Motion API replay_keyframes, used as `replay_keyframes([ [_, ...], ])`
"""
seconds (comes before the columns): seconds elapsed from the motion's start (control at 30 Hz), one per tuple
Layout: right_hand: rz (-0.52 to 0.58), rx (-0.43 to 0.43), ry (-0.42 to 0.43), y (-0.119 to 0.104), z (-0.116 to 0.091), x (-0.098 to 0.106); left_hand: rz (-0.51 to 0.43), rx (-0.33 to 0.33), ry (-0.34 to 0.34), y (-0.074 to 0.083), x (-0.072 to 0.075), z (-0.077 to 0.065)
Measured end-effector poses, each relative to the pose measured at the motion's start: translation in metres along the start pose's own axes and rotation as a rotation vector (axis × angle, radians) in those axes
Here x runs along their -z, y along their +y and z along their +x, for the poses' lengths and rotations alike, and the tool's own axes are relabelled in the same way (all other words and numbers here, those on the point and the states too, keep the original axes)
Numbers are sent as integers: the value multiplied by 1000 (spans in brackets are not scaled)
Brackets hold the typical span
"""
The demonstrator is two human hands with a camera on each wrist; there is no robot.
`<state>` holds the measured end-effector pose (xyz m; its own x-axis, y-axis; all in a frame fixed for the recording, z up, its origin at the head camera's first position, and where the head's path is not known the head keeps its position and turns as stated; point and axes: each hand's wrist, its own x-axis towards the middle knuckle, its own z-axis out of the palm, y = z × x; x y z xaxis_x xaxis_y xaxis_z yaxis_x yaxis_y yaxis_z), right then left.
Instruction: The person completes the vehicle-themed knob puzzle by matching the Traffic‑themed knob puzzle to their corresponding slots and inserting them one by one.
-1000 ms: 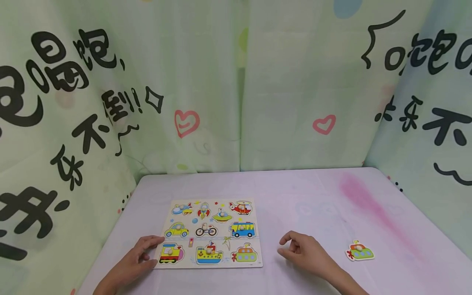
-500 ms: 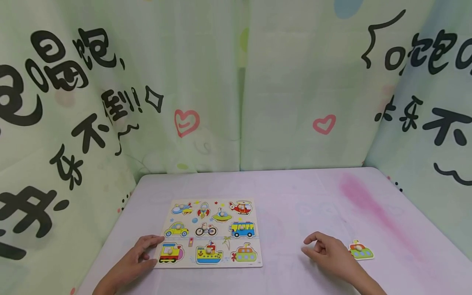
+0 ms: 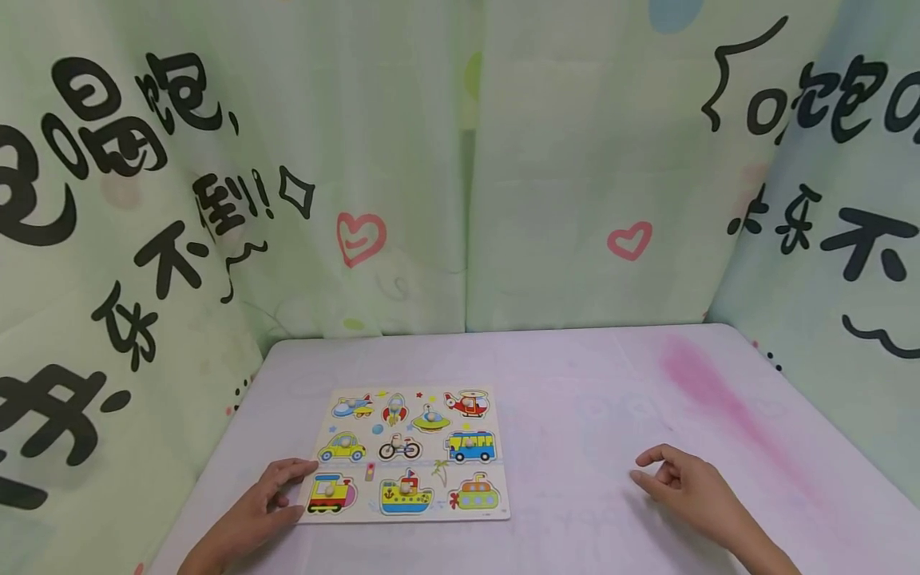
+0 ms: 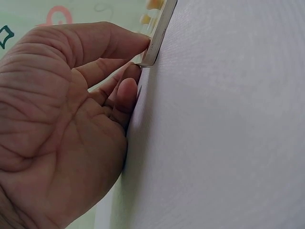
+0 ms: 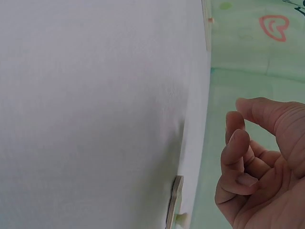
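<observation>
The wooden peg puzzle board [image 3: 431,505] lies flat on the table, with rows of vehicle pictures such as a train, a ship and a bus. Along its left edge, the fingertips of my left hand [image 3: 247,511] touch the side near the front corner; the left wrist view shows the board's corner [image 4: 155,50] against them. My right hand [image 3: 693,491] hovers over the right part of the table, fingers loosely curled, holding nothing. A loose puzzle piece [image 5: 174,202] with a knob lies beneath it in the right wrist view; in the head view the hand hides this submarine piece.
A pale cloth covers the table [image 3: 575,415], with a pink stain [image 3: 719,399] at the right. Curtains [image 3: 402,160] with black characters and red hearts hang behind and on both sides.
My right hand has moved rightward, from near the board to over the loose submarine piece, covering it. My left hand stays at the board's edge.
</observation>
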<state>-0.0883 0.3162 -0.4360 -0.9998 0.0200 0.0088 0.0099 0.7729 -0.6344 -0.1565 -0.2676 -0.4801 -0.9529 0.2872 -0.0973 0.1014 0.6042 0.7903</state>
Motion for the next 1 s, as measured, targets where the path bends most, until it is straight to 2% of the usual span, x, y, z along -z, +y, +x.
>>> replay_keyframes([
  [0.27,-68,-62,39,21,-3,14,-3,-39,-11,-1,0,-1],
  [0.5,-137,-88,79,40,-6,31,-6,19,-8,1,0,-1],
  [0.57,-152,-95,84,45,-6,34,-4,16,-9,1,1,-1],
  [0.8,-175,-126,44,59,-5,35,0,-23,-10,-1,2,-1],
  [1.0,-182,-82,36,63,-2,32,-9,-8,-6,-2,1,-1],
])
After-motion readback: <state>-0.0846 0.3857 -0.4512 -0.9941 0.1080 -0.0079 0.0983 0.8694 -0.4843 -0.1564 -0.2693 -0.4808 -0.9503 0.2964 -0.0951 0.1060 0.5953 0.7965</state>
